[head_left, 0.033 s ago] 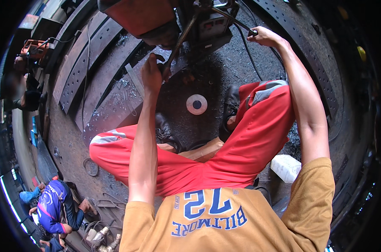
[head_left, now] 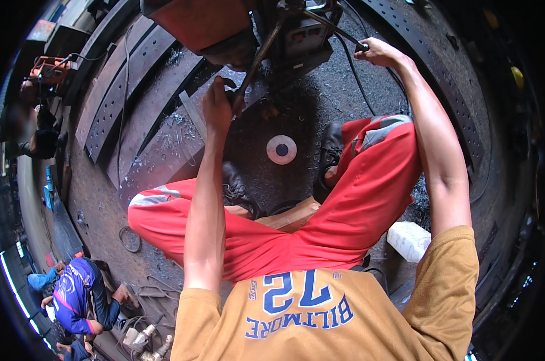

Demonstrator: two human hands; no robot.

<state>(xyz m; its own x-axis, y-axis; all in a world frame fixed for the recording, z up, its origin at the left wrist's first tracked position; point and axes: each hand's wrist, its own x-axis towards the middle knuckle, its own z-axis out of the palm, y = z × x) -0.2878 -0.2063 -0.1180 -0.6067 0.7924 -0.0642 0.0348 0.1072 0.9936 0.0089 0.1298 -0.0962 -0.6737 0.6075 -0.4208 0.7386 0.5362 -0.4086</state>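
Observation:
A drilling machine with a red housing (head_left: 206,24) and a dark body with a small control panel (head_left: 305,37) stands in front of me. Spoked metal handles reach out from it toward both sides. My left hand (head_left: 217,105) is closed round the grip of the left handle (head_left: 263,51). Farther out, my right hand (head_left: 378,52) holds the end of the right handle (head_left: 326,22). The drill's cutting end cannot be made out. On the ground between my shoes lies a pale disc with a dark centre (head_left: 281,150).
Perforated steel beams (head_left: 107,114) lie at the left, and another perforated steel beam (head_left: 447,90) curves along the right. Metal shavings litter the ground. A black cable (head_left: 354,75) runs by the machine. A white container (head_left: 408,240) is beside my right thigh. A person in purple (head_left: 77,295) crouches lower left.

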